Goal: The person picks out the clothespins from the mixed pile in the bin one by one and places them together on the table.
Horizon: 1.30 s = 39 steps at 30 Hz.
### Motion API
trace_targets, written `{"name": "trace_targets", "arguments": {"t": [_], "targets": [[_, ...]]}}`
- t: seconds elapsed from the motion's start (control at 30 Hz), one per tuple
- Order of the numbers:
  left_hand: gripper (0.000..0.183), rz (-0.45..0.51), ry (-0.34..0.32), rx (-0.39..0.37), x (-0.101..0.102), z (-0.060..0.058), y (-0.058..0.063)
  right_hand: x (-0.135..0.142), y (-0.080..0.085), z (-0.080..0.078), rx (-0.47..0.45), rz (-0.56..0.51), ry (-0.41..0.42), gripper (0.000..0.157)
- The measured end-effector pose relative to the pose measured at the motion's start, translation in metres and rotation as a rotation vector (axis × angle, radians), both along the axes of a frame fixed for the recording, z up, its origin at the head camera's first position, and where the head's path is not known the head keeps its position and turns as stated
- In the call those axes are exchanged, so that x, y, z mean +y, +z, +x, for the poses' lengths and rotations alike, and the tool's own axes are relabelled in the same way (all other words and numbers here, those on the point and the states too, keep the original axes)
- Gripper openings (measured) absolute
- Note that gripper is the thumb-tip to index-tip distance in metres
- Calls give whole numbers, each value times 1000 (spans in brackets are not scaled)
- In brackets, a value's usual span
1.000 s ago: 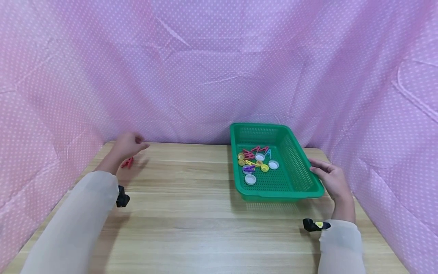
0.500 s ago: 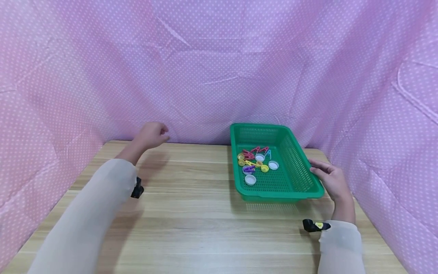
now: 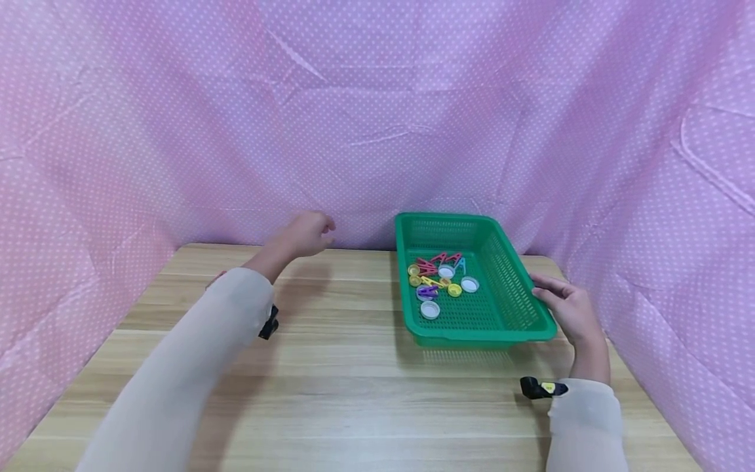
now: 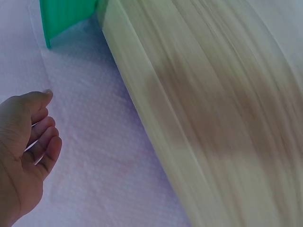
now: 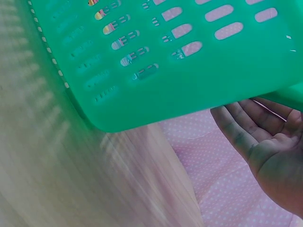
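The green plastic basket [image 3: 482, 335] is on the right of the table. Red, yellow, purple and blue clothespins [image 3: 426, 292] lie in it among yellow and white bottle caps [image 3: 430, 310]. My right hand [image 3: 569, 311] holds its right rim; in the right wrist view some fingertips are hidden behind the green edge. Over the table's back edge, left of the basket, is my left hand [image 3: 305, 234]. Its fingers [image 4: 45, 137] are loosely curled and nothing shows between them. Part of a red clothespin [image 3: 215, 279] shows past the left sleeve.
The wooden table [image 3: 348, 393] ends at a pink dotted curtain [image 3: 366, 131], which hangs behind it and along both sides. The basket's contents lie mostly toward its left half. Black wrist cameras [image 3: 269, 322] stick out from both sleeves.
My left hand has moved right along the table's back edge, away from the red clothespin and closer to the basket. My right hand and the basket have stayed in place.
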<state>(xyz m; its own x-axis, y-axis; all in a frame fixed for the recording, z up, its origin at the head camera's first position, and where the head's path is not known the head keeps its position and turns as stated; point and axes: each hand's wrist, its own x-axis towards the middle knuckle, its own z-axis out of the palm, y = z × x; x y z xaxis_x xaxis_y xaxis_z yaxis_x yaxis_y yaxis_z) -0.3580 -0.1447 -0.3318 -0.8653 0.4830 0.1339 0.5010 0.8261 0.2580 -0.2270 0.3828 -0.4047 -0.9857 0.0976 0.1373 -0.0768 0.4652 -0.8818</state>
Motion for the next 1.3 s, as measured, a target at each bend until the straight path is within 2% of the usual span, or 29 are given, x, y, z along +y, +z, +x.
{"name": "trace_targets", "arguments": {"t": [0.23, 0.47, 0.77, 0.9, 1.07, 1.3], "targets": [[31, -45, -115, 58, 32, 2, 2, 0, 1, 0, -24, 26, -9, 53], [30, -45, -189, 77, 59, 4, 4, -1, 2, 2, 2, -10, 11, 52], [13, -81, -290, 139, 92, 8, 3, -2, 2, 3, 22, -23, 19, 51], [13, -100, -326, 133, 109, 13, 5, -1, 2, 2, 17, -29, 19, 51], [30, -191, -335, 131, 131, 21, 7, 1, 1, 0, 12, -13, 13, 52], [34, -234, -370, 129, 155, 24, -2, 0, -1, 1, 19, -6, 9, 52]]}}
